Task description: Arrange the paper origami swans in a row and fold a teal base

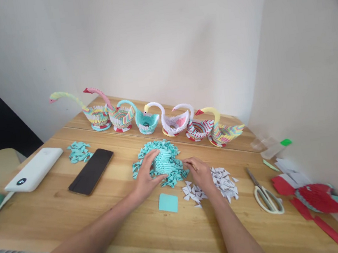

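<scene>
A rounded turquoise piece of folded paper units (163, 161) sits amid a pile of loose turquoise paper pieces (175, 178). Around its left side my left hand (147, 175) is curved, thumb and fingers apart, touching or nearly touching it. My right hand (199, 172) is at the pile's right edge with its fingertips pinched together; what they hold, if anything, is too small to name. White folded triangles (224, 183) lie beneath and beside my right hand. A flat turquoise paper square (168, 203) rests nearer to me.
Several paper swans (146, 121) line the table's back. At left are a power bank (36, 169), a phone (91, 172) and turquoise pieces (79, 151). Scissors (266, 196), a green-capped bottle (273, 150) and red paper work (318, 198) lie at right.
</scene>
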The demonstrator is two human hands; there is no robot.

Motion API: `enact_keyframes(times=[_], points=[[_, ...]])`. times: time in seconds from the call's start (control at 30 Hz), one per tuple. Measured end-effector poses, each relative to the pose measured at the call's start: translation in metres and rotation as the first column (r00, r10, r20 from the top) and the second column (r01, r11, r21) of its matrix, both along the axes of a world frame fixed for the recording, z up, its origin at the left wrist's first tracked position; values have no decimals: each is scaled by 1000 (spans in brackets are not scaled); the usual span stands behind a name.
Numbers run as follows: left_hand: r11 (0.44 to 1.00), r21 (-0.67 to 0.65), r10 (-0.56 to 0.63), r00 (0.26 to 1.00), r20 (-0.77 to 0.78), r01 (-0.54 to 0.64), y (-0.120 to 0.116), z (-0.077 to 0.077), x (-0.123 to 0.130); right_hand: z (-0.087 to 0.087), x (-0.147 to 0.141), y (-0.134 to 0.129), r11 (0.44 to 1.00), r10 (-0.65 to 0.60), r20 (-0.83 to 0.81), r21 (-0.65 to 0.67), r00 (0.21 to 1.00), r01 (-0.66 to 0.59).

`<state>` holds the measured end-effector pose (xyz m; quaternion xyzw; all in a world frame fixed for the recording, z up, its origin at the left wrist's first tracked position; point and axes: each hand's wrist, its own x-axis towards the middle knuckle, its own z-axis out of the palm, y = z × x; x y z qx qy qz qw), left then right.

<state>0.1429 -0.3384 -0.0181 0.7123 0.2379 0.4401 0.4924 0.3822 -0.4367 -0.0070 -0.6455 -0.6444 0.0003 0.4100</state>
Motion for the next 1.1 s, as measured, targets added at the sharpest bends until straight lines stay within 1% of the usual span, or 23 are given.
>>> enact_keyframes(times=[0.13, 0.23, 0.33, 0.4, 0.47, 0.5, 0.53, 0.6, 0.63, 0.7, 0.73, 0.77, 0.83, 1.0, 1.1], points=[[1000, 9, 0, 1000, -1, 0, 0, 1, 0, -3, 1, 0, 1000, -11, -15, -3, 1000, 11], [999, -33, 3, 1000, 12, -3, -1, 0, 1, -7, 3, 1, 999, -41, -54, -14, 998, 41], [983, -183, -22, 998, 58, 32, -1, 1, 3, -11, 3, 1, 996, -84, -96, -17, 992, 82], [948, -303, -51, 988, 147, 94, 0, 4, 5, -10, 2, 0, 994, -105, -109, -5, 988, 106], [889, -411, -87, 957, 277, 200, 1, 8, 5, -9, 2, 0, 995, -97, -110, 19, 989, 100], [846, -463, -105, 933, 344, 266, 2, 10, 5, -9, 2, 0, 996, -82, -107, 30, 991, 86], [789, -514, -120, 905, 407, 336, 3, 11, 5, -8, 2, 0, 997, -63, -102, 39, 993, 68], [642, -608, -136, 850, 509, 467, 5, 13, 4, -8, 3, 0, 998, -31, -93, 46, 995, 36], [571, -641, -135, 828, 544, 513, 5, 14, 4, -9, 4, 0, 999, -22, -91, 46, 996, 26], [463, -684, -125, 806, 578, 563, 6, 14, 3, -10, 5, 0, 999, -15, -92, 46, 996, 20], [427, -701, -120, 804, 582, 571, 6, 15, 3, -10, 6, 0, 999, -16, -94, 45, 995, 21], [401, -715, -113, 806, 581, 572, 6, 16, 3, -11, 6, 0, 999, -19, -97, 42, 995, 23], [371, -733, -110, 811, 575, 570, 6, 19, 3, -11, 7, 0, 999, -24, -102, 33, 994, 28], [326, -727, -159, 793, 588, 605, 7, 27, 0, -9, 7, 0, 998, -51, -143, 25, 988, 55], [303, -730, -166, 788, 593, 613, 7, 29, 0, -6, 5, 0, 998, -57, -171, 14, 984, 60]])
